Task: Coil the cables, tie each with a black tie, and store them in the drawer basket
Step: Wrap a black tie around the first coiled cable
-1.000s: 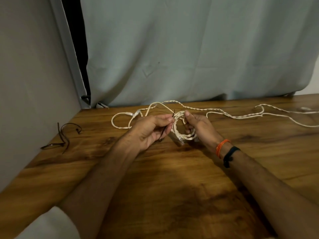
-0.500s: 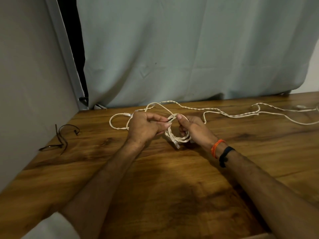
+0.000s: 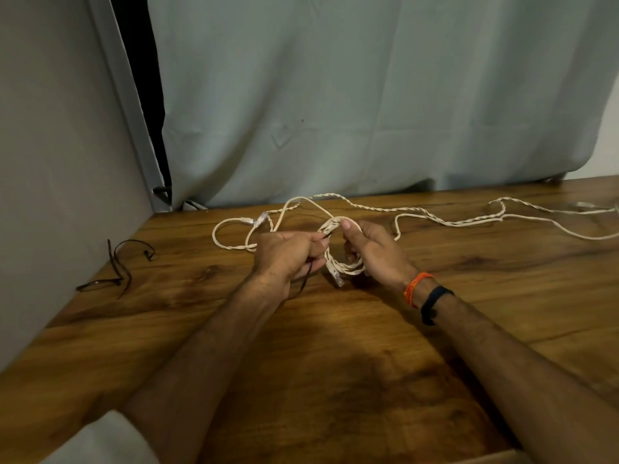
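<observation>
A small coil of white cable [image 3: 348,267] hangs between my hands above the wooden table [image 3: 335,363], its clear plug pointing down. My right hand [image 3: 375,252] grips the coil, thumb pressed on its top. My left hand [image 3: 284,254] pinches a thin black tie [image 3: 306,279] at the coil's top edge; the tie's loose end trails down below the fist. More white twisted cable [image 3: 452,221] lies loose across the back of the table to the right, and a loop with a connector [image 3: 258,220] lies behind my left hand. The drawer basket is out of view.
Spare black ties [image 3: 117,266] lie at the table's left side near the grey wall [image 3: 60,162]. A pale curtain [image 3: 368,95] hangs along the back edge. Orange and black bands sit on my right wrist [image 3: 425,293].
Both hands have held the coil and tie in nearly the same spot. The left hand's fingers have worked the tie closer against the coil's top.
</observation>
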